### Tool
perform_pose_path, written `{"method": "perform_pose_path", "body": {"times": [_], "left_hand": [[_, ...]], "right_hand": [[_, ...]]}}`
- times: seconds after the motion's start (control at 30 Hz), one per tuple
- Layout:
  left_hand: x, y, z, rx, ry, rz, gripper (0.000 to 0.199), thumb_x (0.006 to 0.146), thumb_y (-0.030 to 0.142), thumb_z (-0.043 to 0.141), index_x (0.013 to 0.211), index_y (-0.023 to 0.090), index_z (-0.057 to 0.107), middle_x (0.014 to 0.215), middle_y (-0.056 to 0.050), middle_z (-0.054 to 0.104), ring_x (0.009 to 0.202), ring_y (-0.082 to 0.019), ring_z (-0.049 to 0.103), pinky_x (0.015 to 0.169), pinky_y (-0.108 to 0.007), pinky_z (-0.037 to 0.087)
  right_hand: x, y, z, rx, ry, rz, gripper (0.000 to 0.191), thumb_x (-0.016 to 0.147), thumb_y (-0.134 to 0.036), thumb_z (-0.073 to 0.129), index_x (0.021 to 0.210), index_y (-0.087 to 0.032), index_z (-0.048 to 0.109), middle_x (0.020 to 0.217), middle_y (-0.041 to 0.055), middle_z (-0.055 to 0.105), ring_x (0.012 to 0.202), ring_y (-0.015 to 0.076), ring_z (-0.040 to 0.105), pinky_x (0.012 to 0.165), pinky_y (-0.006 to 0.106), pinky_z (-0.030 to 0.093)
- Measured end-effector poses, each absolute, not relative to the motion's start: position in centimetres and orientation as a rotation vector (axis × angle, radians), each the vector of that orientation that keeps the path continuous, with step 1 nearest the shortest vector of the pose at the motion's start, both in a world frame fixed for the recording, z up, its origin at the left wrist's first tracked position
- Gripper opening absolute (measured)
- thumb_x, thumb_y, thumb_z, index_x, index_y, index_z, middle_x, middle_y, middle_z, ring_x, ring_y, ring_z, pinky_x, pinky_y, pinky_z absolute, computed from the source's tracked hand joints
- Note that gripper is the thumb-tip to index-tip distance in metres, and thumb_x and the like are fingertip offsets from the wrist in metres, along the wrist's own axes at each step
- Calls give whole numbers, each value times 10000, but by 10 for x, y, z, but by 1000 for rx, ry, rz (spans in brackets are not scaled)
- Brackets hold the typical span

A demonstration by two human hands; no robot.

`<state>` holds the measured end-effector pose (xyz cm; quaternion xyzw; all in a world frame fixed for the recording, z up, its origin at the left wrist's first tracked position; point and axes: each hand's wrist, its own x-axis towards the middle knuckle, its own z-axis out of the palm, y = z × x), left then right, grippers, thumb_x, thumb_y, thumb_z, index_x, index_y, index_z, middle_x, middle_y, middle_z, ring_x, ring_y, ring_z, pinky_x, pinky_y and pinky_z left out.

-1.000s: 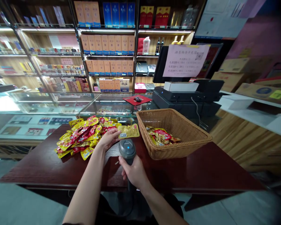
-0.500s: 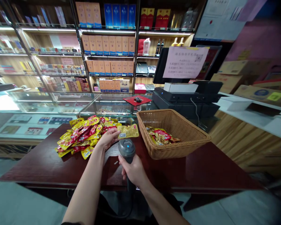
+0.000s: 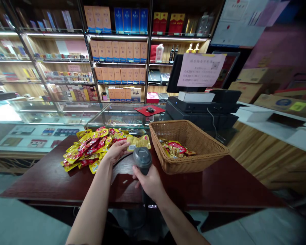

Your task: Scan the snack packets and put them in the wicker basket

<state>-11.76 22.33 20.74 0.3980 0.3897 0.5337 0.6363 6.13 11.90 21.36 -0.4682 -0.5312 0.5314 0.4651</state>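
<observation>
My left hand pinches the left end of a gold snack packet, whose barcode side faces me. My right hand is wrapped round the handle of a dark grey barcode scanner, its head just below the packet. To the left, a heap of red and yellow snack packets lies on the dark red wooden table. Right of the packet stands a brown wicker basket with several packets at its bottom.
Behind the table is a glass display counter with a mouse on a red mat. A monitor with a pink paper sign stands above a black till. Cardboard boxes are stacked at the right; shelves of boxed goods line the back.
The scanner in my right hand has shifted slightly right and up, nearer the packet's lower edge, and its blue light no longer shows. My left hand still holds the packet, almost unmoved.
</observation>
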Motion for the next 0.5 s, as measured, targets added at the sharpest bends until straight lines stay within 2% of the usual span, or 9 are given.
{"method": "perform_pose_path", "body": {"times": [0.1,0.23,0.37,0.5], "left_hand": [[-115,216,227,928,872,1227,228,707,260,804,816,130,651,701,-1,649,618,-101,636,683,-259,591],[-94,209,262,998,840,1170,174,745,229,770,815,127,648,749,-27,675,682,-130,678,676,-248,594],[-53,212,291,1044,767,1073,107,776,176,733,810,113,654,768,-53,693,711,-158,696,698,-270,602],[-6,229,305,1069,695,1007,71,785,136,713,812,102,656,781,-68,710,700,-154,699,690,-266,606]], "right_hand": [[85,131,239,-1070,-1268,1143,344,696,-434,734,873,-144,678,768,74,704,507,165,618,481,291,548],[134,156,281,-994,-1241,942,307,668,-361,773,871,-149,680,826,68,705,638,166,643,616,306,579],[182,178,310,-1020,-1131,972,309,573,-321,817,774,-147,660,798,32,680,573,123,595,535,280,548],[223,190,322,-1089,-1052,1003,254,548,-227,819,669,-148,611,670,-13,634,530,98,551,456,219,471]]}}
